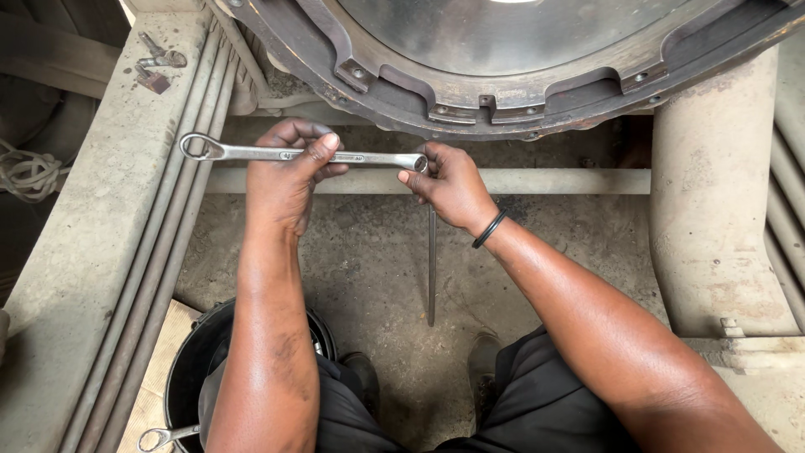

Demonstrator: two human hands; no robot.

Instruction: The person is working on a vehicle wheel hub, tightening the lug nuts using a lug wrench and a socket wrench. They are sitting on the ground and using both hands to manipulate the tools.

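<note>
Item: long ring spanner [285, 154], steel, held level below the big round housing [503, 75].

Left hand [285, 180]: we have its fingers closed round the spanner's middle.

Right hand [449, 184]: fingers pinched together at the spanner's right end, where it sits on the top of a thin upright rod [432, 268] that stands on the concrete floor [369, 260].

Step in hand, as we judge it: seating the ring end on the rod's head. The next move would call for a square fit before any turning.

Nearby: black bucket [189, 369] by our left knee, a second spanner [168, 436] at its rim; small metal parts [155, 67] on the left rail [101, 210].
</note>
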